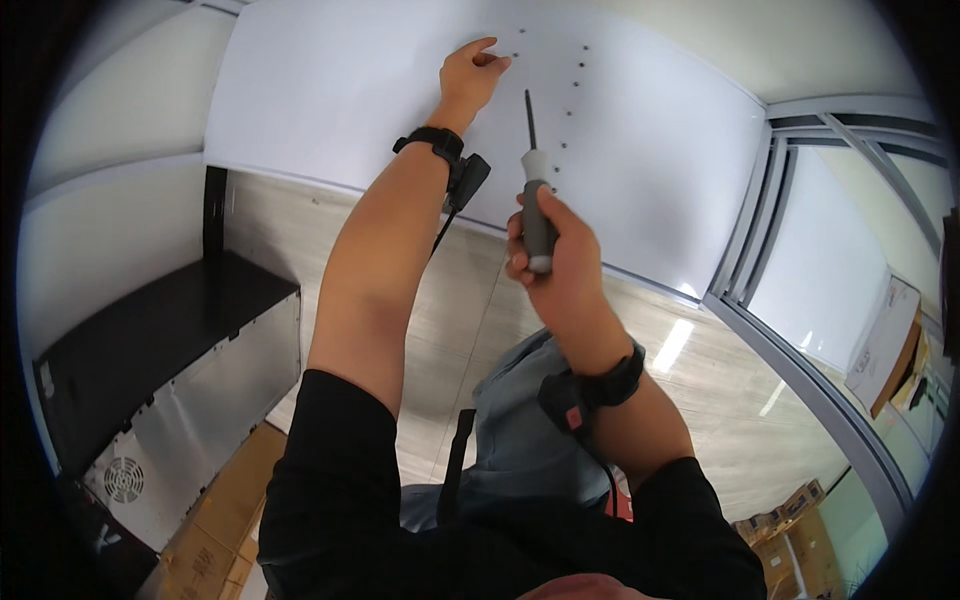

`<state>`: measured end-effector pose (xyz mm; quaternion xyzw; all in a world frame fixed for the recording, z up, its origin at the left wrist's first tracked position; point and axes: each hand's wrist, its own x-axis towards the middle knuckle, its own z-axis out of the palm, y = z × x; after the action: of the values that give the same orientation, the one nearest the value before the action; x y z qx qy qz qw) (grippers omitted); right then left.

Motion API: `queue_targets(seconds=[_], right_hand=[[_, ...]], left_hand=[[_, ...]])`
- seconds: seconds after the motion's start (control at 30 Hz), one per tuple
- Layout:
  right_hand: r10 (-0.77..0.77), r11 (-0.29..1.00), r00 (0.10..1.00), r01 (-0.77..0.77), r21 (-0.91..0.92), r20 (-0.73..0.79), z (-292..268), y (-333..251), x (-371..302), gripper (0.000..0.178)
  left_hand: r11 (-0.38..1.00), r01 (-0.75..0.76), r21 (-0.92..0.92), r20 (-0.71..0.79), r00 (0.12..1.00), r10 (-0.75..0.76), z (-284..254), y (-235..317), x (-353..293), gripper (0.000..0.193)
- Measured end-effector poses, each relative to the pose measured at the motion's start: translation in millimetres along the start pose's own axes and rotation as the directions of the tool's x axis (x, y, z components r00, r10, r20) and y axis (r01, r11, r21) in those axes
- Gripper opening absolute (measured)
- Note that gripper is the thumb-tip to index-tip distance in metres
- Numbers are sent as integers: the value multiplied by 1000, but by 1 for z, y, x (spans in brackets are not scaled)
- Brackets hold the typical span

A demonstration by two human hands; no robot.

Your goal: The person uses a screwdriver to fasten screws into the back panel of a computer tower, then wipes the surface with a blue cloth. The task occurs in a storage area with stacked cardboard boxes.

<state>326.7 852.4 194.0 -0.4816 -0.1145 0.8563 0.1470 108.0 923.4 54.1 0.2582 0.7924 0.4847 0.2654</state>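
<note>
My right hand [562, 245] is wrapped around the grey handle of a screwdriver [538, 205], its dark shaft pointing away from me over the white tabletop [330, 100]. Farther off and to the left, my left hand [472, 78] hovers at the tabletop, thumb and index finger apart. Its fingertips are right beside a small dark screw [516, 55]; I see nothing held between them. Another small screw [522, 31] lies just beyond. To the right, several more small screws [576, 84] form a line running toward me, the nearest close to the screwdriver handle.
A black and silver metal case [200, 370] stands at the left, with cardboard boxes [205, 520] below it. Grey metal framing [760, 220] borders the tabletop on the right. More cartons [800, 550] sit at the lower right. A dark strap with a small device circles each wrist.
</note>
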Motion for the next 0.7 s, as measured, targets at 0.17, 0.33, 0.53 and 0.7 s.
queue_targets(seconds=[0.17, 0.33, 0.53, 0.7], right_hand=[[25, 988, 995, -9, -155, 99, 17, 10, 20, 24], [89, 872, 968, 37, -489, 233, 52, 48, 21, 25], [406, 633, 770, 151, -759, 492, 117, 151, -41, 27], [714, 452, 510, 189, -872, 481, 121, 241, -114, 27]], left_hand=[[901, 273, -338, 25, 959, -281, -69, -20, -55, 29], [673, 351, -651, 56, 906, -419, -178, -19, -172, 28], [598, 114, -794, -267, 818, -510, -313, 14, -317, 37], [688, -18, -725, -513, 681, -523, -379, 34, -437, 35]])
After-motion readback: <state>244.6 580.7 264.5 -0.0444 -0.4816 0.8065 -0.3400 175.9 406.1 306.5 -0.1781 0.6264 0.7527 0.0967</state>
